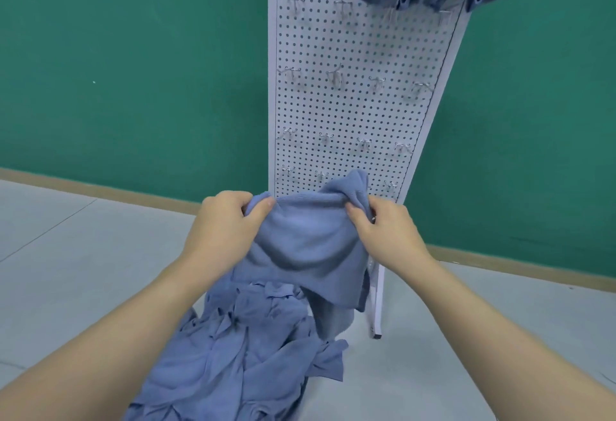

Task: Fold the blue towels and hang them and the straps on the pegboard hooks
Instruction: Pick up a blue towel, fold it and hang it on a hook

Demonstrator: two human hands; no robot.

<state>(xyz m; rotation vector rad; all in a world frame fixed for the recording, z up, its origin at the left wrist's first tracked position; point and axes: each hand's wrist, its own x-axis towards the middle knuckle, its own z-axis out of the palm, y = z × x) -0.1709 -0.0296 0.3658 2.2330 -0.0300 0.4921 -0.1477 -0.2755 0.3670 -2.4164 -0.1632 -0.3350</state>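
- Presently, blue towel (pixel 306 247) is held at frame centre, top edge running left-right.
- Left hand (pixel 223 220) and right hand (pixel 386 227) are each pinched on a top corner.
- Free hooks (pixel 333 75) are seen straight above on pegboard (pixel 350 110), equally near both hands.

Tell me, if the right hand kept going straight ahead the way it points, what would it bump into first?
Probably the white pegboard right behind the blue towel that the right hand grips, low down near its bottom hooks, though depth is hard to judge.
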